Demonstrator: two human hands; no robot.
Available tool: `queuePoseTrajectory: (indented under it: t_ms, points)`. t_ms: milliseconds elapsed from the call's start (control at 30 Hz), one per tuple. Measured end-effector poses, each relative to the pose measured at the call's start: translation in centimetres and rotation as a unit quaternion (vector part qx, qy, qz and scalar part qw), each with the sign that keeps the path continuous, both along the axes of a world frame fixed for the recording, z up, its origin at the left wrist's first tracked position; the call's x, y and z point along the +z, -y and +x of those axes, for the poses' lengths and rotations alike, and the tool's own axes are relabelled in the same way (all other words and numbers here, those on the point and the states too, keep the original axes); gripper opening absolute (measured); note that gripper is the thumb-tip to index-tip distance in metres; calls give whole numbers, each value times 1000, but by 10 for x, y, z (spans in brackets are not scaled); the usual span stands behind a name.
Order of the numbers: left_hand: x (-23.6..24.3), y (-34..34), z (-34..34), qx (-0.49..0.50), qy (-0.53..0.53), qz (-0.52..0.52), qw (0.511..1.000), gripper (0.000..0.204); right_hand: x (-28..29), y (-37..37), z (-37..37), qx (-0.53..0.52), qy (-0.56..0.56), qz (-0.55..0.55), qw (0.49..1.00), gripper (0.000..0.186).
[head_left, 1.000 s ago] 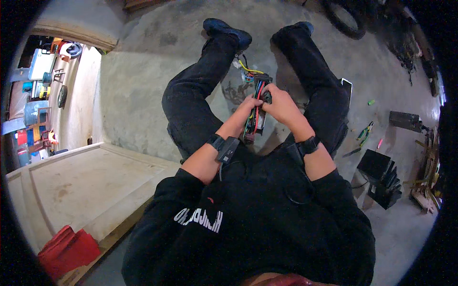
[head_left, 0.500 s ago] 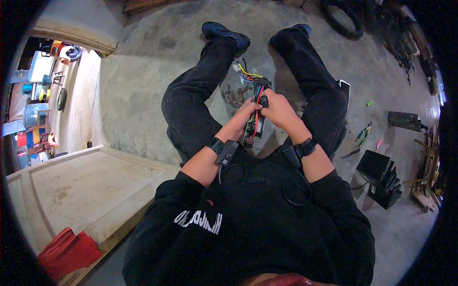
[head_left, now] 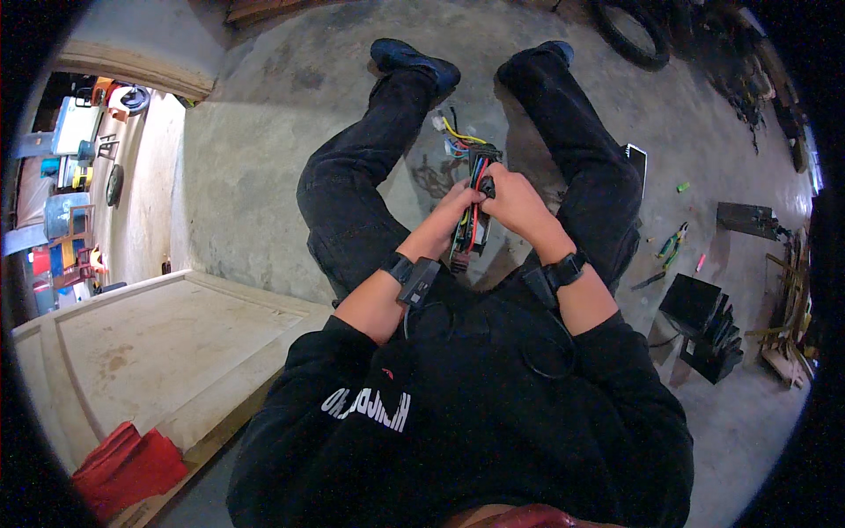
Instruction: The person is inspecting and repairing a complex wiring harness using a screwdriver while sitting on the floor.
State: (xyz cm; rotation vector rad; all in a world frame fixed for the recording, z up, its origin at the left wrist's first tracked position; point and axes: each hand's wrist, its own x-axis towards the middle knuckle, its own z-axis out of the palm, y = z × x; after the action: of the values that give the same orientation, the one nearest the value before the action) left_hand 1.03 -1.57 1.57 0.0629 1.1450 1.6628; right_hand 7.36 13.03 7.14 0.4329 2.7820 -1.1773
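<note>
Between my legs I hold a narrow black electronic unit (head_left: pixel 481 236) upright over the floor, with red, blue and black wires running along its side. More wires (head_left: pixel 465 136), one of them yellow, stick out from its far end beside a pale plug connector (head_left: pixel 439 123). My left hand (head_left: pixel 451 211) grips the unit's left side, fingers closed. On the other side, my right hand (head_left: pixel 514 204) has its fingers bent in against the wires and a small black part (head_left: pixel 487 186). Its fingertips are partly hidden, and both hands nearly meet.
On the floor at right lie pliers (head_left: pixel 673 245), a dark blade-like tool (head_left: pixel 650 281), a pink stick (head_left: pixel 700 262) and black boxes (head_left: pixel 692 302). Another black box (head_left: pixel 746 220) stands farther right. At left is a pale wooden panel (head_left: pixel 158 339) with red cloth (head_left: pixel 130 471). A tyre (head_left: pixel 629 35) lies far right.
Both hands stay on the electronic unit in nearly the same place. Only a very slight shift of the view and of the unit's tilt shows.
</note>
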Motion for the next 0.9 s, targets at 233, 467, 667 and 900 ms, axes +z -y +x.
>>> queuePoseTrajectory:
  t_ms: [233,467,667,900]
  points:
    - [12,1,-1,26,25,-68,997,28,0,-2,-3,-91,2,-14,996,31]
    - [28,5,1,19,114,-100,988,34,-50,-55,-26,-319,-24,-322,891,16]
    - [43,4,0,32,168,-105,980,38,-125,-64,-39,-435,11,-362,825,16]
    - [7,5,-3,121,206,-88,967,34,-211,-50,-38,-364,281,-254,851,18]
